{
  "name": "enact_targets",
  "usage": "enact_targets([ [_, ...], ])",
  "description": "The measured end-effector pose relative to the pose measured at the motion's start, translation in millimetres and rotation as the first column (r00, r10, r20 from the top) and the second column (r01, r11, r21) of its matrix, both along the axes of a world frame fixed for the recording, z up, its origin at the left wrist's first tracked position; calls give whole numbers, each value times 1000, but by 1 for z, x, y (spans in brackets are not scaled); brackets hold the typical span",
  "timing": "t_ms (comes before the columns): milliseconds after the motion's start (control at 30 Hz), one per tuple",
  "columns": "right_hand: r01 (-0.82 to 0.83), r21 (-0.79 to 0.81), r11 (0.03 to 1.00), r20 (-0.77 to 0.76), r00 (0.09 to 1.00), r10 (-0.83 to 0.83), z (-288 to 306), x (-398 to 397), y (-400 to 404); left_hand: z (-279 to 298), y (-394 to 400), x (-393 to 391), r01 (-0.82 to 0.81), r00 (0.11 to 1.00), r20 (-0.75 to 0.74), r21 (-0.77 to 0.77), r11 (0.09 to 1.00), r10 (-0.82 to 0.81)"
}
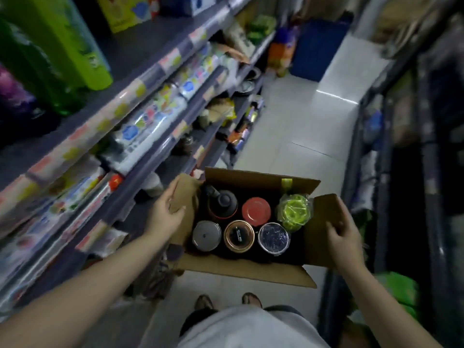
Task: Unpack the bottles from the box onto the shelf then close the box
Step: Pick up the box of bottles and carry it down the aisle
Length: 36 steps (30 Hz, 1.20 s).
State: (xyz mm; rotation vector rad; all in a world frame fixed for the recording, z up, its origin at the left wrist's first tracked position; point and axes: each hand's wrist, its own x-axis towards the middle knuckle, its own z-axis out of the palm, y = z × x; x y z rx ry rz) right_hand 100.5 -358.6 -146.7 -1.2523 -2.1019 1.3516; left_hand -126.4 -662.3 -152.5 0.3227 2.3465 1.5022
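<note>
Both forearms are reaching in from the bottom corners of the frame twd the box (241,268), which is sitting open at centre, low over the white tile floor (301,116). Left hand (167,209) is gripping the left flap (184,194), thumb on the inner face & fingers wrapped over its outer edge. Right hand (345,233) is holding the right flap (324,222), fingers curled onto the cardboard w/ the thumb over the near side. Far flap (261,179) is standing up at the back, carrying a strip of yellow-green tape; near flap is folding out twd the bottom of the frame.

Six bottles are standing upright inside, 2 rows of 3, seen from the top. Back row, left to right: black bottle w/ a handled lid (222,202), red-capped bottle (256,210), bright green bottle in clear wrap (293,212). Front row: grey-lidded bottle (207,236), copper-rimmed bottle w/ a dark lid (238,236), clear-topped bottle w/ dark blue inside (273,238). All are packing close, touching or nearly so.

Shelf unit (140,172) is running along the left side of the frame, tiers holding packaged goods, blurred; green packs (62,46) are showing at upper left. Dark racks (414,172) are lining the right edge. Two feet (227,301) & a light shirt (251,327) are showing at bottom centre.
</note>
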Motion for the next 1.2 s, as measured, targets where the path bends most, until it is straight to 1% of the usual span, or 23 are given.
enact_targets([
  [167,222,56,973,-34,975,-221,9,21,0,-7,58,-40,220,975,-17,-9,976,-220],
  [267,324,59,944,-42,946,-322,8,30,-1,-12,90,-56,306,952,-1,11,952,-306],
  [433,446,18,895,-21,895,-446,0,35,0,-15,135,-74,425,904,54,-12,905,-424],
  [533,484,-10,875,13,875,-484,-6,31,14,-18,162,-81,472,881,56,-48,880,-469],
  [667,491,-3,871,51,870,-490,-16,25,55,-21,202,-85,463,886,65,-51,885,-459],
  [767,458,-4,889,38,889,-457,-22,15,101,-21,238,-89,434,899,87,-69,898,-428],
  [900,414,-16,910,38,910,-413,-18,-6,167,-20,291,-100,378,924,92,-88,922,-370],
  [1000,385,-23,923,7,923,-384,-10,-24,214,-19,332,-112,357,933,91,-106,928,-349],
  [1100,376,-30,926,-23,926,-377,-3,-38,254,-17,368,-124,351,935,85,-76,933,-345],
  [1200,382,-27,924,-21,924,-383,4,-52,295,-3,404,-132,341,939,58,-53,939,-338],
])
